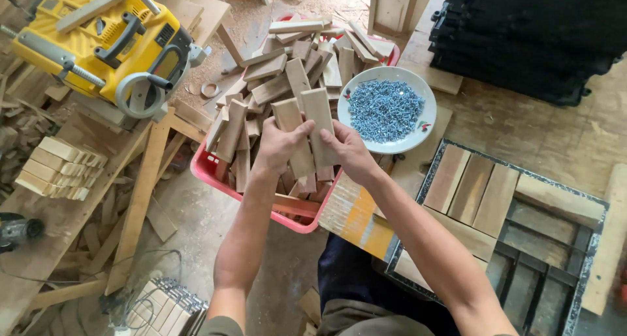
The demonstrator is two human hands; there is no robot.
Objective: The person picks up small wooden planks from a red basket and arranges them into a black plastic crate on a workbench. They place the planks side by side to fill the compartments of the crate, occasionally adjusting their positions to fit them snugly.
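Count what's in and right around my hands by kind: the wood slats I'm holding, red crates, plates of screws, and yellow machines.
Wood slats held between left hand and right hand: 2
Red crate: 1
White plate of screws: 1
Yellow machine: 1
Total: 5

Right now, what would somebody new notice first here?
Probably the two hands in the middle: the left hand and right hand each grip a short wooden slat above a red crate heaped with more. Beside it sits a white plate of silvery screws, and a yellow machine stands top left.
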